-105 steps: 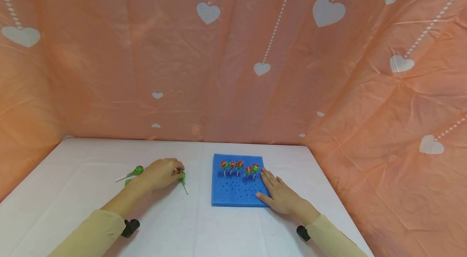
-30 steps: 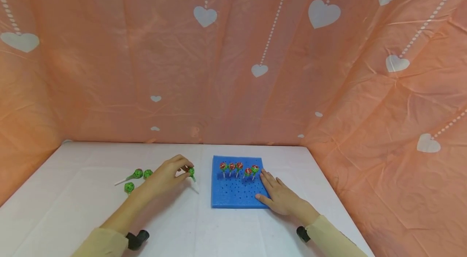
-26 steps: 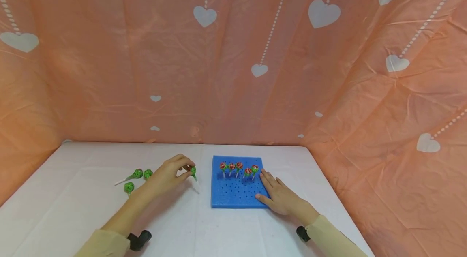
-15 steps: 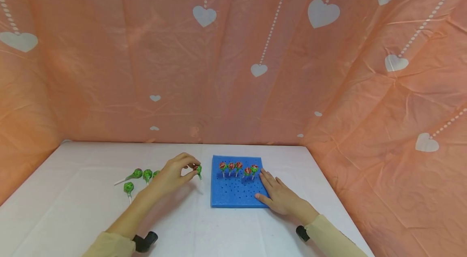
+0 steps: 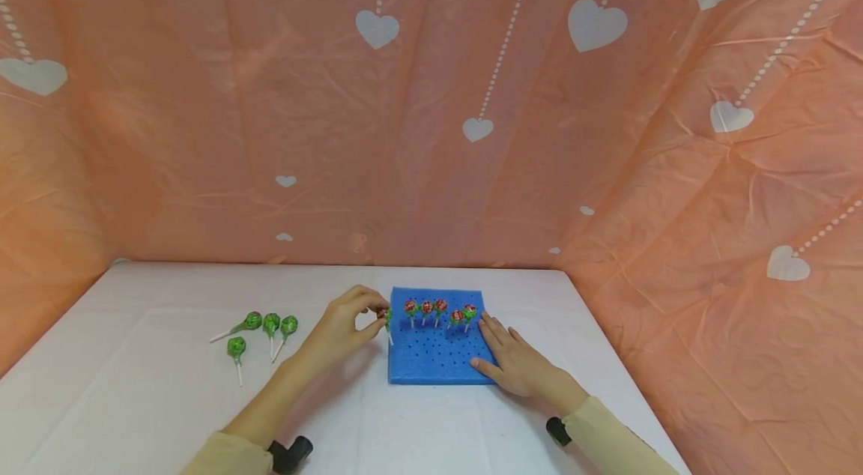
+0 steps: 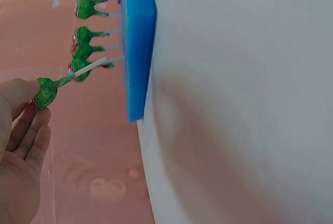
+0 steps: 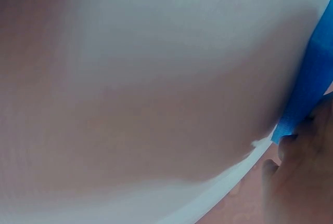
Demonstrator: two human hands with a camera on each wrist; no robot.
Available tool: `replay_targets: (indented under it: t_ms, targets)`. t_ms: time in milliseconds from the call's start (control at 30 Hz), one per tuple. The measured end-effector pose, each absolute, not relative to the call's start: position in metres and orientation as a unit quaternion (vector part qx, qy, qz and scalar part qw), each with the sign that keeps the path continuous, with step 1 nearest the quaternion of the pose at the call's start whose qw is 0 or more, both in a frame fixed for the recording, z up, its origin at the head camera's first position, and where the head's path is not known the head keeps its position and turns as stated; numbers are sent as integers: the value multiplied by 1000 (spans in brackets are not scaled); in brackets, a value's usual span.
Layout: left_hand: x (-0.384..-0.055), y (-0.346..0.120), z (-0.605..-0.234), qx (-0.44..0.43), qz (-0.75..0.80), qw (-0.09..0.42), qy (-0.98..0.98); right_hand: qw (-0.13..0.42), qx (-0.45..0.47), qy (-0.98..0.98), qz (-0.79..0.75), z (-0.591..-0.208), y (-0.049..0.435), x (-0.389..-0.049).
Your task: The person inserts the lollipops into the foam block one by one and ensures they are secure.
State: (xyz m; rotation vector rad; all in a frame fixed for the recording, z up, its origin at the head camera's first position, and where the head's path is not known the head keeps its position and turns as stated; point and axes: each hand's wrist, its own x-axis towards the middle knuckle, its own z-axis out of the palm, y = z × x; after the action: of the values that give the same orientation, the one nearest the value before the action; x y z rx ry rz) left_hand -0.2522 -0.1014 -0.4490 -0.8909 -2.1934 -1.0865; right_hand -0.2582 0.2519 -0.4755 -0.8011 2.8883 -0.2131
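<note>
My left hand [image 5: 344, 327] pinches a green-wrapped lollipop [image 6: 47, 93] by its candy head, at the left edge of the blue foam block [image 5: 431, 366]. In the left wrist view its white stick points toward the block, apart from the table. Several lollipops [image 5: 440, 306] with red tops and green wrappers stand upright in a row across the back half of the block, which is dotted with small holes. My right hand [image 5: 519, 364] lies flat on the block's right edge with its fingers straight. Only part of that hand and the block's side [image 7: 312, 73] show in the right wrist view.
Several green lollipops lie loose on the white table [image 5: 135, 385] at left, among them one lollipop [image 5: 236, 348] nearest the front and another [image 5: 288, 325] closest to my left arm. An orange curtain [image 5: 337, 123] with white hearts rises behind the table.
My left hand has picked up a lollipop from the table and carried it rightward to the block's left edge. More loose lollipops have come into sight. My right hand has stayed in place.
</note>
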Motion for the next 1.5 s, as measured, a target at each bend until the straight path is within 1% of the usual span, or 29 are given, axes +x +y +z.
replay_targets:
  t_ms: [100, 467, 700, 833, 1500]
  targets:
    - [-253, -94, -450, -331, -407, 263, -810, 68, -265, 959, -74, -475, 252, -258]
    - [-255, -70, -450, -329, -431, 227, -809, 69, -265, 960, -67, -477, 252, -259]
    - [-258, -54, -448, -322, -443, 186, -815, 73, -261, 960, -68, -477, 252, -259]
    - [-259, -49, -448, -313, -445, 171, -822, 75, -264, 959, -67, -477, 252, -259]
    - [-263, -42, -453, -319, -398, 155, -846, 75, -260, 960, -71, -474, 251, -257]
